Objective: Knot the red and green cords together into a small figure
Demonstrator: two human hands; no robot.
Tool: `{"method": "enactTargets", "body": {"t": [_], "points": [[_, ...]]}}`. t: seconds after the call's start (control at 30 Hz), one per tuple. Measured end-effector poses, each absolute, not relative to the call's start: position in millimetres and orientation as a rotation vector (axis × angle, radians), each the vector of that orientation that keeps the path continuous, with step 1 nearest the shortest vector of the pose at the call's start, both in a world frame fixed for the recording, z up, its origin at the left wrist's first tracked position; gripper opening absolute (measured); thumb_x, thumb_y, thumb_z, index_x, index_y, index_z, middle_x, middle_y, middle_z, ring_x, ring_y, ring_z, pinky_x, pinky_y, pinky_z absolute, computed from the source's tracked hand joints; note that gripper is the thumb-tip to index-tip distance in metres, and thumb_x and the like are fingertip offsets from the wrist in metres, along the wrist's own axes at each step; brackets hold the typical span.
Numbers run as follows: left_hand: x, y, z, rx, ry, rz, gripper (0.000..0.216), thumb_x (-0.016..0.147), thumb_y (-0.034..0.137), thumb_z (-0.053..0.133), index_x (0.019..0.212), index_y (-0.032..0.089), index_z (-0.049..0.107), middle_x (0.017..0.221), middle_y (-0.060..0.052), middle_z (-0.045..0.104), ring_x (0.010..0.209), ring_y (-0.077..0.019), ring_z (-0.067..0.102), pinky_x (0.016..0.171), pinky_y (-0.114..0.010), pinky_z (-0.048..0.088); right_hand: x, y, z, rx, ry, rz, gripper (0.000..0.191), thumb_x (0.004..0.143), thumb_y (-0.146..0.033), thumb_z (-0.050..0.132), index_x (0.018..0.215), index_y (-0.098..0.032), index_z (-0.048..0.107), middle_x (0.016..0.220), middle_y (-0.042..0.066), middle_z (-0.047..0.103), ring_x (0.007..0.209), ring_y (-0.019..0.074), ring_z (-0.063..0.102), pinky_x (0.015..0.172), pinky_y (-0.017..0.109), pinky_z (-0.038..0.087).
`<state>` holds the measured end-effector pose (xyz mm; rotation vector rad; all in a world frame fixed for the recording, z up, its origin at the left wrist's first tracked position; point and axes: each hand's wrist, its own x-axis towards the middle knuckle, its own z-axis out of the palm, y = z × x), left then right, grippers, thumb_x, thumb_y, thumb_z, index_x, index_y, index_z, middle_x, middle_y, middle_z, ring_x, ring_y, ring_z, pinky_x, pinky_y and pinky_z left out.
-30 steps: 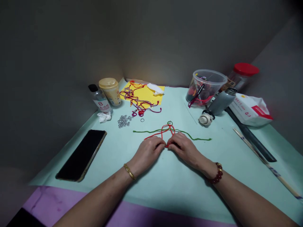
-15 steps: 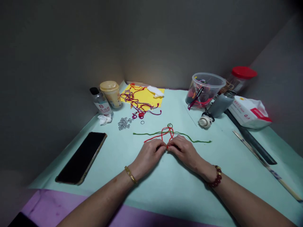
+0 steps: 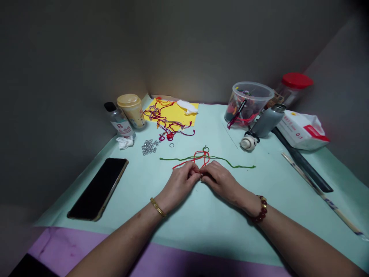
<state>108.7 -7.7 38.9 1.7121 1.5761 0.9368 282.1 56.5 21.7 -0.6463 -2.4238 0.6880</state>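
Cord (image 3: 206, 154), red, is pinched by left hand (image 3: 183, 179) and right hand (image 3: 222, 180), grip narrow.

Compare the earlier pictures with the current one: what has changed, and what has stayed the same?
Less red cord shows between the left hand and right hand; neither visibly takes or lets go of anything. The whole view has shifted slightly, apparently from head movement. The green cord, phone and metal rings lie as before.

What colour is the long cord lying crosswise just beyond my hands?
The crosswise cord is green, best seen in the head view.
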Motion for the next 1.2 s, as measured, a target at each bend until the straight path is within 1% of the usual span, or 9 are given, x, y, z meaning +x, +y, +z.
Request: {"method": "enactTargets", "body": {"t": [0.1, 0.2, 0.33, 0.5, 0.7, 0.87, 0.97, 1.1, 1.2], "points": [[108, -7, 39, 1.684, 1.564, 0.927, 0.012, 0.090, 0.030, 0.054, 0.088, 0.020, 0.058, 0.071, 0.004, 0.059, 0.066, -0.0116, 0.051, 0.062, -0.023, 0.038, 286, 57, 24, -0.736, -2.375, 0.800, 0.019, 0.087, -0.010, 0.051, 0.102, -0.021, 0.054, 0.091, 0.005, 0.063, 0.084, 0.0187, 0.055, 0.076, 0.033, 0.046], [108, -7, 40, 1.689, 1.584, 0.920, 0.012, 0.090, 0.029, 0.052, 0.093, 0.020, 0.060, 0.069, 0.005, 0.057, 0.065, -0.0113, 0.051, 0.061, -0.023, 0.038, 289, 59, 26, -0.760, -2.343, 0.853, 0.017, 0.086, -0.009, 0.050, 0.097, -0.021, 0.053, 0.089, 0.004, 0.061, 0.081, 0.0172, 0.054, 0.073, 0.031, 0.045], [108, -7, 39, 1.707, 1.589, 0.918, 0.015, 0.091, 0.030, 0.052, 0.097, 0.020, 0.061, 0.069, 0.005, 0.056, 0.063, -0.0107, 0.050, 0.061, -0.022, 0.038, 290, 63, 27, -0.725, -2.379, 0.727, 0.010, 0.087, -0.010, 0.053, 0.086, -0.021, 0.054, 0.081, 0.002, 0.060, 0.078, 0.0177, 0.050, 0.075, 0.032, 0.041], [107, -6, 36, 1.747, 1.595, 0.891, 0.014, 0.091, 0.030, 0.053, 0.093, 0.020, 0.063, 0.071, 0.005, 0.060, 0.064, -0.0107, 0.051, 0.062, -0.023, 0.038, 287, 62, 26, -0.683, -2.426, 0.608, 0.012, 0.088, -0.012, 0.051, 0.081, -0.021, 0.053, 0.075, 0.002, 0.058, 0.076, 0.0185, 0.047, 0.074, 0.034, 0.038], [106, -6, 37, 1.765, 1.576, 0.881, 0.013, 0.090, 0.027, 0.053, 0.088, 0.020, 0.063, 0.074, 0.003, 0.064, 0.067, -0.0119, 0.053, 0.064, -0.023, 0.039, 283, 60, 22, -0.735, -2.417, 0.592, 0.014, 0.085, -0.010, 0.050, 0.076, -0.021, 0.049, 0.072, 0.002, 0.055, 0.073, 0.0189, 0.046, 0.071, 0.033, 0.037], [106, -6, 41, 1.780, 1.548, 0.843, 0.018, 0.092, 0.024, 0.047, 0.088, 0.019, 0.064, 0.078, 0.002, 0.066, 0.071, -0.0130, 0.056, 0.065, -0.024, 0.040, 280, 61, 18, -0.773, -2.418, 0.576, 0.014, 0.080, -0.008, 0.050, 0.075, -0.021, 0.047, 0.071, 0.002, 0.055, 0.072, 0.0187, 0.047, 0.071, 0.033, 0.036], [105, -6, 42, 1.756, 1.514, 0.829, 0.021, 0.092, 0.024, 0.044, 0.088, 0.019, 0.064, 0.077, 0.001, 0.066, 0.070, -0.0131, 0.056, 0.064, -0.024, 0.041, 280, 62, 18, -0.767, -2.434, 0.594, 0.014, 0.080, -0.008, 0.049, 0.076, -0.021, 0.048, 0.071, 0.001, 0.054, 0.071, 0.0182, 0.046, 0.071, 0.033, 0.036], [104, -5, 42, 1.728, 1.501, 0.825, 0.019, 0.090, 0.024, 0.047, 0.094, 0.020, 0.065, 0.076, 0.002, 0.065, 0.067, -0.0122, 0.055, 0.062, -0.023, 0.041, 281, 62, 20, -0.764, -2.436, 0.645, 0.014, 0.080, -0.008, 0.048, 0.075, -0.021, 0.047, 0.070, 0.001, 0.053, 0.071, 0.0174, 0.046, 0.072, 0.032, 0.036], [103, -4, 42, 1.731, 1.510, 0.842, 0.019, 0.090, 0.022, 0.048, 0.092, 0.020, 0.066, 0.077, 0.002, 0.066, 0.066, -0.0117, 0.054, 0.063, -0.023, 0.041, 281, 63, 21, -0.774, -2.417, 0.657, 0.015, 0.078, -0.007, 0.049, 0.074, -0.021, 0.047, 0.070, 0.000, 0.053, 0.070, 0.0171, 0.046, 0.070, 0.031, 0.036]]}}
